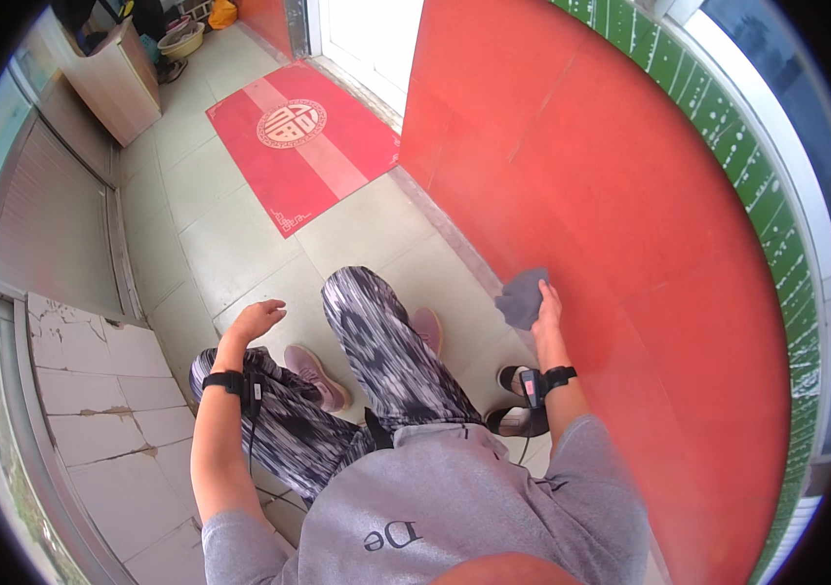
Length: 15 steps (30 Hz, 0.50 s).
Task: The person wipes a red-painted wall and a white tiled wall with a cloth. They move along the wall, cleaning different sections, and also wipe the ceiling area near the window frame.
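Observation:
A crumpled grey cloth (521,300) is in my right hand (549,311), pressed between the fingers and the palm. That hand is beside the lower part of the red tiled wall (606,219); whether the cloth touches the tiles I cannot tell. Over my left thigh and the tiled floor hangs my left hand (258,320), with nothing in it and its fingers loosely bent. Each wrist wears a black strap with a small device (532,387) and a cable.
A red doormat (346,157) with a pale round emblem lies before the bright doorway (368,36). Dark shoes (518,420) stand by the wall at my right. Cracked white tiles (108,395) line the left side. Further off are a wooden cabinet (126,84) and a yellow basin (181,42).

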### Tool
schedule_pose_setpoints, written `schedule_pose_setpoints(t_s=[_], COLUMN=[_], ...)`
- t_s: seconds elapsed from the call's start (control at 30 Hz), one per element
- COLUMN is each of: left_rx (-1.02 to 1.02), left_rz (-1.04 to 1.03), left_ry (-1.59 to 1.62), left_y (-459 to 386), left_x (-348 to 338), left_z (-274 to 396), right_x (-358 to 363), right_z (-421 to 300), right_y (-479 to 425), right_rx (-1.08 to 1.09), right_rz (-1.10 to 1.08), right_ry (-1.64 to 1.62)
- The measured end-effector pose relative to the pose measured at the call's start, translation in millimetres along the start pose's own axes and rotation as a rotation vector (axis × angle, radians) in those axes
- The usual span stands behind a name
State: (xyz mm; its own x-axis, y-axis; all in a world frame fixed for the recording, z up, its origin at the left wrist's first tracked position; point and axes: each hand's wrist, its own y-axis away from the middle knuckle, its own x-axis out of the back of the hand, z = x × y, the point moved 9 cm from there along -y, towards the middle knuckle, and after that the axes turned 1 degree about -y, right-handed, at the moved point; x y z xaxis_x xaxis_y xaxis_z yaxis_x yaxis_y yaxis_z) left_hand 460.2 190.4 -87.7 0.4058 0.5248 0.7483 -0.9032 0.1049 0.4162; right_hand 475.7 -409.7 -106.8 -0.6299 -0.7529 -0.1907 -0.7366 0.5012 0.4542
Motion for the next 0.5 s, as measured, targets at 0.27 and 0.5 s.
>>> schedule_pose_setpoints(t_s=[0.27,0.5], left_rx=[-0.166,0.092], left_rz=[0.790,0.900], left_ry=[0.016,0.097], left_y=[224.6,257.5], left_x=[70.2,6.9], left_z=[87.1,33.9], right_x=[-36.7,-37.6], right_z=[19.9,86.7], right_y=[-12.7,-43.2], right_rx=[-0.118,-0.331], right_rz=[-0.195,-0.311], right_ry=[-0.165,-0.218])
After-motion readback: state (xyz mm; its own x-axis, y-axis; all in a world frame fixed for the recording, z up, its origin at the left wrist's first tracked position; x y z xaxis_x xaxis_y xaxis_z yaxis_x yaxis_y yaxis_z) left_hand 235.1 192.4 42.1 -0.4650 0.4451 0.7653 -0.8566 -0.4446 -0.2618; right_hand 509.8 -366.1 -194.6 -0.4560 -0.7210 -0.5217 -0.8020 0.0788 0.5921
